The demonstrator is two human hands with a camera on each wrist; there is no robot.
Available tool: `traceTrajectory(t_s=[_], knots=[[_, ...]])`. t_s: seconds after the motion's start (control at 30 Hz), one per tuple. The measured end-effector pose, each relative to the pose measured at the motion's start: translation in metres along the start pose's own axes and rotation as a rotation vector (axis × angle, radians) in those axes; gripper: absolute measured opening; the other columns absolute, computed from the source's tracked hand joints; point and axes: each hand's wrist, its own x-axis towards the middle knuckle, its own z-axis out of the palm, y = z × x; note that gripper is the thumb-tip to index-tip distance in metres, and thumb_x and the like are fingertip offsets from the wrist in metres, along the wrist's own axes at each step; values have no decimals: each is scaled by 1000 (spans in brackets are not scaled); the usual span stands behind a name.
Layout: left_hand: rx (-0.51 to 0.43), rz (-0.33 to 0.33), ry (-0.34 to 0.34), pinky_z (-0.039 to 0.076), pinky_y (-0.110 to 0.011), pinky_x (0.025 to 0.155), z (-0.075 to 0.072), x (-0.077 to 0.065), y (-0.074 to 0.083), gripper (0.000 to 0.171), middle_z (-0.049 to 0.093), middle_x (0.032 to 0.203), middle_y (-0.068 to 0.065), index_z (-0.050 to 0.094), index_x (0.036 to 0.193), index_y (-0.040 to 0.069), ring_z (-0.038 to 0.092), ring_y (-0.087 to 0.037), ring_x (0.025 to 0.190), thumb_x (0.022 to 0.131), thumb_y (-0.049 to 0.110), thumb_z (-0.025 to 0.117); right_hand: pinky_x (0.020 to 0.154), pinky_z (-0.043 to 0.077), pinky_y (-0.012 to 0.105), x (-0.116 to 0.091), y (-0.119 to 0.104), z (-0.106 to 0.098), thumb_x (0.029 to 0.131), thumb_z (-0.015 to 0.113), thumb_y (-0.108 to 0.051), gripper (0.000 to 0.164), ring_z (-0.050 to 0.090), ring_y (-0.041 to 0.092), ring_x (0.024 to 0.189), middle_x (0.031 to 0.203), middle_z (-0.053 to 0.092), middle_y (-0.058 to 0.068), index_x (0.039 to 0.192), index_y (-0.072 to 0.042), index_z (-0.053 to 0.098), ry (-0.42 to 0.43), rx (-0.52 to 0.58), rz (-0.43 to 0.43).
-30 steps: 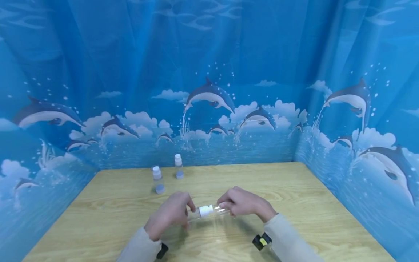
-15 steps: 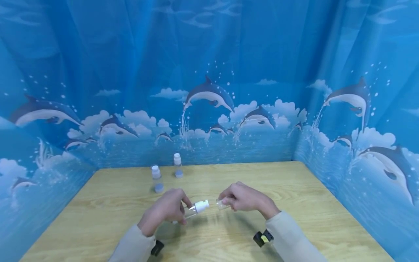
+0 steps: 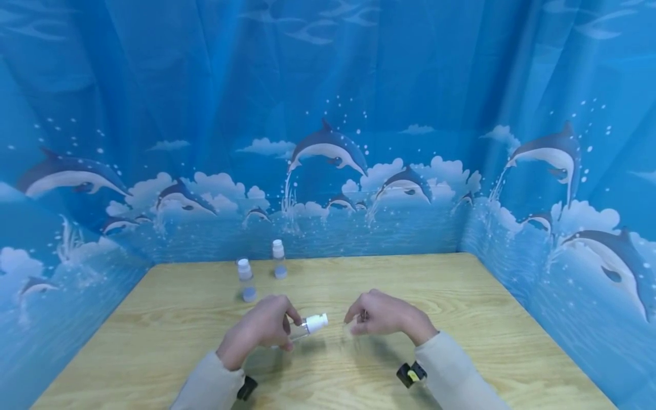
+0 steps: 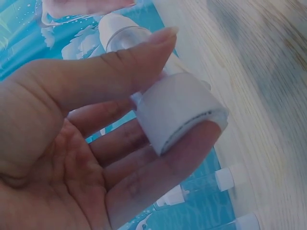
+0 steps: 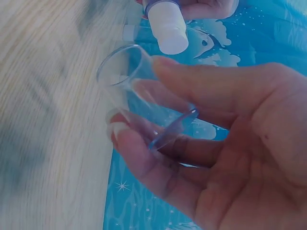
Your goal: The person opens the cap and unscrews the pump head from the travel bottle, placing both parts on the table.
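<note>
In the head view my left hand [image 3: 258, 330] holds a small clear pump bottle [image 3: 316, 323] by its body, its white pump top pointing right. The left wrist view shows thumb and fingers gripping the bottle's white base [image 4: 182, 108], with the white pump top [image 4: 115, 26] beyond the thumb. My right hand [image 3: 384, 316] is to the right, a short gap away. It pinches a clear cap [image 5: 139, 88] between thumb and fingers, open mouth facing away from the palm toward the pump in the right wrist view. The cap barely shows in the head view.
Two similar clear bottles with white tops stand at the back left, one nearer [image 3: 246, 280] and one farther [image 3: 279, 259]. The wooden table [image 3: 410, 273] ends at a blue dolphin-print curtain [image 3: 328, 142] behind and on both sides.
The clear cap has come off the pump end, leaving a gap between them. My left hand drew the bottle leftward; my right hand, with the cap, has turned slightly.
</note>
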Motion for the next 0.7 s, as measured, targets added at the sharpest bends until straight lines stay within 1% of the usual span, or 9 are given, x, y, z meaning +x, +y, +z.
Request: traceTrajectory(t_s=[0.07,0.17,0.33,0.47,0.7], knots=[[1,0,1,62,-33,69,0,0,0,45,78,93,-12,79,106,7,69,-15,76,63,-3,92,79,57,20,0,0,1,91,77,-15,26,70,5,84,110,80,7,115,-6,77,0,-30,-6],[2,3,6,62,-33,69,-1,-1,1,45,78,92,-12,79,105,7,68,-15,76,63,-3,92,82,59,22,0,-1,1,89,78,-11,26,73,12,91,111,79,7,114,-7,77,-1,-38,-1],[-5,19,11,61,-33,67,-1,-3,1,44,77,90,-13,79,104,6,68,-16,74,63,-4,92,86,61,28,0,-2,1,86,79,-6,28,74,20,99,113,79,7,114,-8,78,-1,-42,23],[-12,23,13,60,-32,65,-1,-3,0,44,77,88,-13,79,104,5,68,-16,74,63,-4,91,88,61,32,0,-4,0,85,78,-3,28,73,24,102,114,78,8,113,-7,78,-8,-35,52],[-29,-3,-10,60,-33,64,-2,-3,0,43,76,89,-12,79,106,7,68,-17,75,65,-3,91,88,61,34,-1,-4,0,85,78,0,29,73,25,103,114,78,7,112,-7,78,-12,-39,90]])
